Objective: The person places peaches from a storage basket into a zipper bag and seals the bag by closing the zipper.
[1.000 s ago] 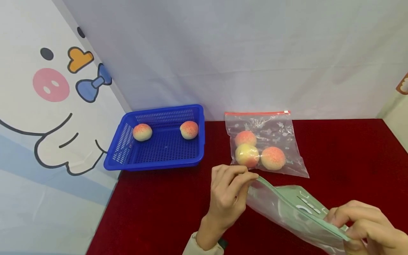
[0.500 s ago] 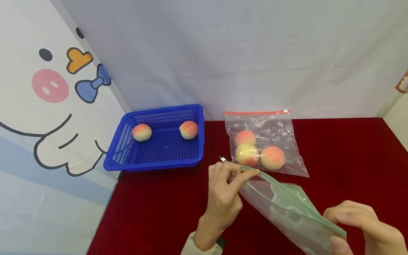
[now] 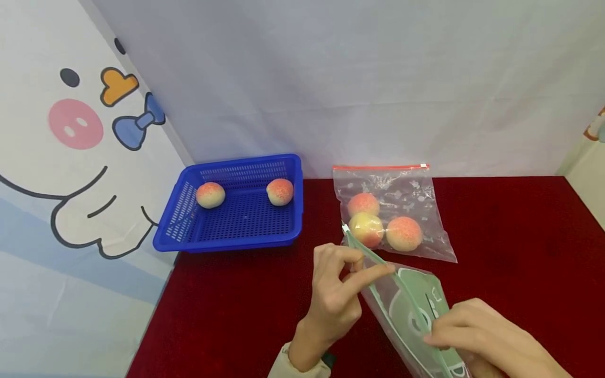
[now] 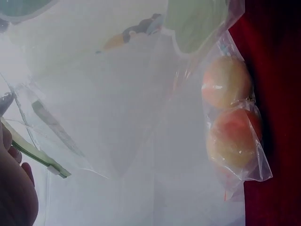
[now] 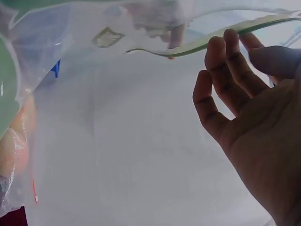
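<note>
While the left hand (image 3: 333,296) pinches the green-rimmed bag (image 3: 402,312), the right hand (image 3: 489,336) grips it farther along.

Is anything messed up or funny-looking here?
Nothing looks spilled or broken. The left hand and right hand hold the green bag aslant. One funny thing: in the red-topped bag, one peach shows mostly yellow, while the other two peaches look pinker; maybe it's just turned over.

- Front zip bag (image 3: 406,310), clear — green edging, white-outlined green print.
- Rear bag (image 3: 408,197), clear — red top edge, pale motifs.
- Basket (image 3: 227,245), deep blue.
- Its two peaches (image 3: 280,192), coral speckling over cream.
- Tabletop (image 3: 236,315), dark red.
</note>
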{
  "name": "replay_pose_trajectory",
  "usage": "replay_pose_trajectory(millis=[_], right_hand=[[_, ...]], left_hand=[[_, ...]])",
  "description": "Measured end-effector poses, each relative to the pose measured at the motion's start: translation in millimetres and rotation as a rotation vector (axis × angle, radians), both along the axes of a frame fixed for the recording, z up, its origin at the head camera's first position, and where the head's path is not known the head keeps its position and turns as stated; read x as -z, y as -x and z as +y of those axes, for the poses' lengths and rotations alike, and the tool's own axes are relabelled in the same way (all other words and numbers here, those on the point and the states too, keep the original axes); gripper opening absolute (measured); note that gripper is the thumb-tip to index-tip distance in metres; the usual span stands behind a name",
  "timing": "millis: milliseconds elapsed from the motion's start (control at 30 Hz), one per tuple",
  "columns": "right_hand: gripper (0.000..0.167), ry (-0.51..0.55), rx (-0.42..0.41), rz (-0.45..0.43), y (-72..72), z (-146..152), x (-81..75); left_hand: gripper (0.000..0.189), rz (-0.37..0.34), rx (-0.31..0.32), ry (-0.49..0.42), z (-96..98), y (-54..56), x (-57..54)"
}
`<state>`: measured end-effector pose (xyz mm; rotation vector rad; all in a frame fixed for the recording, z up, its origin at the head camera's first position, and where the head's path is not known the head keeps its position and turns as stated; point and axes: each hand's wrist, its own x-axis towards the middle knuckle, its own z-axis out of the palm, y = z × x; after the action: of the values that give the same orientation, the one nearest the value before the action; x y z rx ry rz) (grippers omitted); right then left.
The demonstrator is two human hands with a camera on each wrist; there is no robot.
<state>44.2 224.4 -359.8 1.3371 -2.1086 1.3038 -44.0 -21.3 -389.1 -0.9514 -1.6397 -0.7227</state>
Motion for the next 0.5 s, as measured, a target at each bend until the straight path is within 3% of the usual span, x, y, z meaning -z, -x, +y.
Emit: replay_pose_trajectory(millis=[100,200,333,500], right_hand=[[0.027,-0.008,-0.004,0.062,5.3,-10,-6.7],[0.031,-0.029,0.032,0.184,12.8,-20,-13.7],[0.035,-0.114,0.178,0.281,15.5,-19,-18.6],[0.045,-0.239,0.335,0.281,12.1,2,-27.7]], left_hand=[[0.043,0.003,0.004,0.007,1.0,-1.3,-1.6],[0.041,0.007,-0.003,0.007,0.8,-2.0,-2.4],[0.033,-0.001,-0.004,-0.008,-0.8,-0.9,-0.8],[0.031,-0.031,0.020,0.012,-9.4,0.5,1.2]])
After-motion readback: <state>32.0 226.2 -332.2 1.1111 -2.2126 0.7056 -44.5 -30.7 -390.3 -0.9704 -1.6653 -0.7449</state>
